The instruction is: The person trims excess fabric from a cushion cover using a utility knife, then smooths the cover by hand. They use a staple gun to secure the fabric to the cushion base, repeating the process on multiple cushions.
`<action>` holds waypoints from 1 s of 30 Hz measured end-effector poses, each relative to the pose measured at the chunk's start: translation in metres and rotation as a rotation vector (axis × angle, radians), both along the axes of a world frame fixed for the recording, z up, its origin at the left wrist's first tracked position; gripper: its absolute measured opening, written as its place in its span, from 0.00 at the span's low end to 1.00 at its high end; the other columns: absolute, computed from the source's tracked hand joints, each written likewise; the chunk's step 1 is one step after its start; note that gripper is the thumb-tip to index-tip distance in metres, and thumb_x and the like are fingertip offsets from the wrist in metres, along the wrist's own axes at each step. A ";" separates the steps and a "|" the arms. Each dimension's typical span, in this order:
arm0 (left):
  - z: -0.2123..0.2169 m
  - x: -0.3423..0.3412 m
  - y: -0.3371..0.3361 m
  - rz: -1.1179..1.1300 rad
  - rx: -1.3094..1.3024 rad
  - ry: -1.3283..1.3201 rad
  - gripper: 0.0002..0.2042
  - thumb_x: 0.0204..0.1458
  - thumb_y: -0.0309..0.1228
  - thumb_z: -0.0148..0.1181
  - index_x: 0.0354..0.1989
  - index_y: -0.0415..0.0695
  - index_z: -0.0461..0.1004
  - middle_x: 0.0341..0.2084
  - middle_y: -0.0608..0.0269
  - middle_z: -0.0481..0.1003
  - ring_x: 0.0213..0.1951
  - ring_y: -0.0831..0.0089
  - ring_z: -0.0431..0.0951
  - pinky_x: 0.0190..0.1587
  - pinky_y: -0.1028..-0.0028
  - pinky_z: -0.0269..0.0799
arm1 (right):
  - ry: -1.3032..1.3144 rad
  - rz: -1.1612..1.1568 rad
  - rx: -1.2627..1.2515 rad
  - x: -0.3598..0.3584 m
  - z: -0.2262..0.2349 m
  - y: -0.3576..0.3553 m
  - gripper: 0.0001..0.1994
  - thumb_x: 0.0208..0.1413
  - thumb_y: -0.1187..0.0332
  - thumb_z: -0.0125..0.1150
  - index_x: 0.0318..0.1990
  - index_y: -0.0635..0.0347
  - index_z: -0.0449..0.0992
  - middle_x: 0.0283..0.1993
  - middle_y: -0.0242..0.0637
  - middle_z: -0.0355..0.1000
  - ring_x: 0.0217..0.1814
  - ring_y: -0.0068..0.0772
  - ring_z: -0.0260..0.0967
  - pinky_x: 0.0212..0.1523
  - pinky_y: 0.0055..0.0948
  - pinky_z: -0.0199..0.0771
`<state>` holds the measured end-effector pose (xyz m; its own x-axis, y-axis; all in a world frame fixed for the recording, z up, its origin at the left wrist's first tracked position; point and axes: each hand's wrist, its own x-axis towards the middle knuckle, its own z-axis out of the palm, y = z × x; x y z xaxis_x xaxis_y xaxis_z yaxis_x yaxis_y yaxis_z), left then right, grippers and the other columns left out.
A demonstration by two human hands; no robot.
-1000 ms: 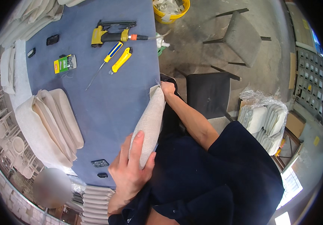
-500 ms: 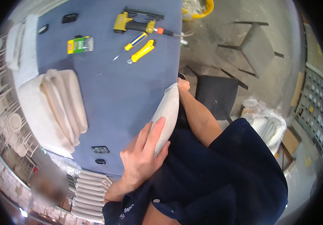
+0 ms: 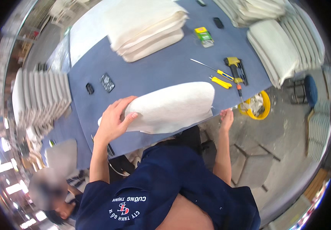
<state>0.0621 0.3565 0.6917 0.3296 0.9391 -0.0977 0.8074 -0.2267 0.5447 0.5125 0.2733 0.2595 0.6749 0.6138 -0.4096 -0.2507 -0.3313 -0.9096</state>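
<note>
A cream upholstered pad (image 3: 173, 105) with one rounded end stands tilted along the near edge of the blue-grey table. My left hand (image 3: 115, 119) grips its left end, thumb on the near face and fingers over the far side. Off the pad's right end, just beyond the table edge, my right hand (image 3: 226, 117) is closed in a pinch; a small pale bit shows at its fingertips, too small to name. Past the pad lie a yellow utility knife (image 3: 221, 82), a screwdriver (image 3: 225, 75) and a yellow-black air staple gun (image 3: 234, 67).
Folded cream padding (image 3: 150, 34) is piled on the far side, near a small green-yellow box (image 3: 204, 37). Stacked pads (image 3: 40, 96) stand at left, more (image 3: 274, 50) at right. A yellow bucket (image 3: 266, 109) of scraps and a chair (image 3: 253, 165) occupy the floor. Another person (image 3: 67, 203) is at lower left.
The view has swung round. The pad now shows its broad pale face rather than its fabric edge. My right hand has left the pad's end and moved out to the right; my left still holds it.
</note>
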 end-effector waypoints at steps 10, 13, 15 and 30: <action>-0.116 -0.091 -0.187 0.528 -0.246 -0.502 0.41 0.55 0.42 0.75 0.75 0.38 0.63 0.70 0.47 0.72 0.69 0.54 0.74 0.71 0.58 0.67 | 0.073 0.264 0.421 -0.054 0.134 0.049 0.25 0.79 0.51 0.46 0.71 0.60 0.68 0.69 0.38 0.72 0.73 0.35 0.68 0.74 0.40 0.64; -0.133 -0.086 -0.205 0.502 -0.018 -0.567 0.43 0.56 0.41 0.74 0.78 0.39 0.60 0.76 0.50 0.64 0.74 0.55 0.67 0.74 0.56 0.64 | 0.086 0.263 0.433 -0.057 0.143 0.056 0.25 0.78 0.52 0.47 0.70 0.61 0.69 0.68 0.40 0.73 0.70 0.36 0.71 0.72 0.39 0.67; -0.142 -0.077 -0.200 0.485 -0.005 -0.751 0.49 0.56 0.44 0.75 0.82 0.42 0.51 0.80 0.50 0.55 0.78 0.55 0.59 0.76 0.56 0.59 | 0.075 0.423 0.480 -0.048 0.153 0.057 0.25 0.78 0.51 0.45 0.69 0.60 0.70 0.68 0.41 0.74 0.69 0.38 0.73 0.71 0.40 0.69; -0.107 -0.048 0.069 0.358 -0.074 -1.591 0.47 0.64 0.73 0.46 0.81 0.50 0.53 0.79 0.54 0.56 0.80 0.61 0.53 0.78 0.56 0.55 | -0.412 0.573 0.647 -0.115 0.327 -0.063 0.49 0.61 0.23 0.50 0.66 0.65 0.68 0.68 0.53 0.69 0.73 0.49 0.66 0.75 0.50 0.62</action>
<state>0.0142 0.4254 0.5847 -0.0850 0.9944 0.0622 -0.5443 -0.0986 0.8331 0.3975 0.2105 0.5865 0.2170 0.9198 0.3270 0.1740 0.2931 -0.9401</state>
